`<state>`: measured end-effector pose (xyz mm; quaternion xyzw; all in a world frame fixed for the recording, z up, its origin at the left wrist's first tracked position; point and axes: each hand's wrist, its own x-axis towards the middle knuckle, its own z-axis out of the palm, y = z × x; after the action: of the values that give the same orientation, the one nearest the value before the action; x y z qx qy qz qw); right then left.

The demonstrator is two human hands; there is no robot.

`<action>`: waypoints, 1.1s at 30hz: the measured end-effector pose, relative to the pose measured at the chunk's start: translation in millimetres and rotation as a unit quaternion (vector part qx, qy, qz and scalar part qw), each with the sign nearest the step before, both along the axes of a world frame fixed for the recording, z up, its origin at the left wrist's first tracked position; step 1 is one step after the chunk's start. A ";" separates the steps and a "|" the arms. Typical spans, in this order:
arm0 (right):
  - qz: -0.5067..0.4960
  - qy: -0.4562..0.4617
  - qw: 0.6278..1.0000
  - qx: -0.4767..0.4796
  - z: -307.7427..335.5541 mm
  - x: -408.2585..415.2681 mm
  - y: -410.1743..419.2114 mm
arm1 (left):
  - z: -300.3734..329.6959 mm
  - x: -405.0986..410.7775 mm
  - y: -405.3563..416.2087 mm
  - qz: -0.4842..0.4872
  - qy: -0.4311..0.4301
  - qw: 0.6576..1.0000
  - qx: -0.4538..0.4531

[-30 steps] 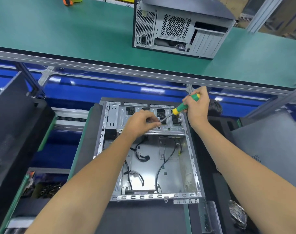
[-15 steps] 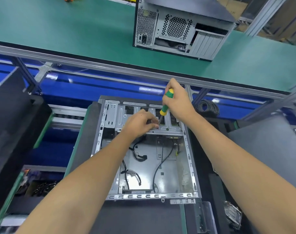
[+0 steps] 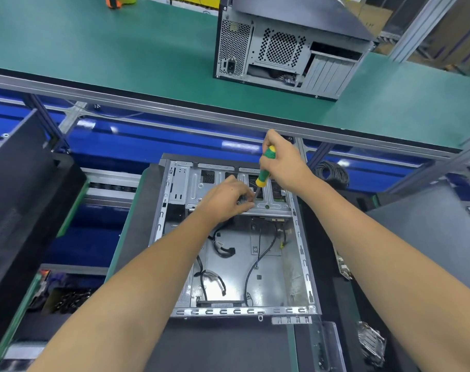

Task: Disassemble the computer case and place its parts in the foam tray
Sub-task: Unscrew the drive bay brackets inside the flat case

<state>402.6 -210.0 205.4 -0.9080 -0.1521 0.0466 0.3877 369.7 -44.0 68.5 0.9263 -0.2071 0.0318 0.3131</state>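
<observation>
An open grey computer case [image 3: 303,267] lies on its side in front of me, with loose black cables [image 3: 255,264] on its floor. Across its far end runs a metal drive bracket [image 3: 271,204]. My right hand [image 3: 285,163] grips a green-and-yellow screwdriver [image 3: 264,167], held nearly upright with its tip down at the bracket. My left hand [image 3: 227,198] rests on the bracket with its fingers curled beside the tip, pinching something small that I cannot make out.
A second closed computer case [image 3: 287,47] stands on the green conveyor belt [image 3: 121,49] beyond. Black foam trays [image 3: 27,183] flank the case on the left, and a dark panel [image 3: 429,232] lies at right. A bin of small parts [image 3: 67,299] sits lower left.
My right hand has swung the screwdriver from a low slant to nearly upright over the bracket. My left hand has stayed on the bracket by the tip.
</observation>
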 end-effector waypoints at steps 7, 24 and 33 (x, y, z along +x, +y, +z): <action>0.005 0.015 1.000 -0.008 2.0 0.4 -2.1 | -1.6 1.1 -2.3 0.007 -0.020 1.000 -0.004; 0.239 0.081 0.922 -0.295 56.9 5.1 17.0 | -3.2 6.3 -0.7 0.010 0.022 0.999 -0.025; 0.243 0.031 0.895 -0.373 56.3 11.0 14.8 | -2.2 6.5 -0.6 0.006 0.038 0.999 -0.026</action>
<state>413.6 -195.2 261.8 -0.9186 -0.3274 0.2211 0.0019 376.1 -44.6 66.4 0.9198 -0.1884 0.0042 0.3442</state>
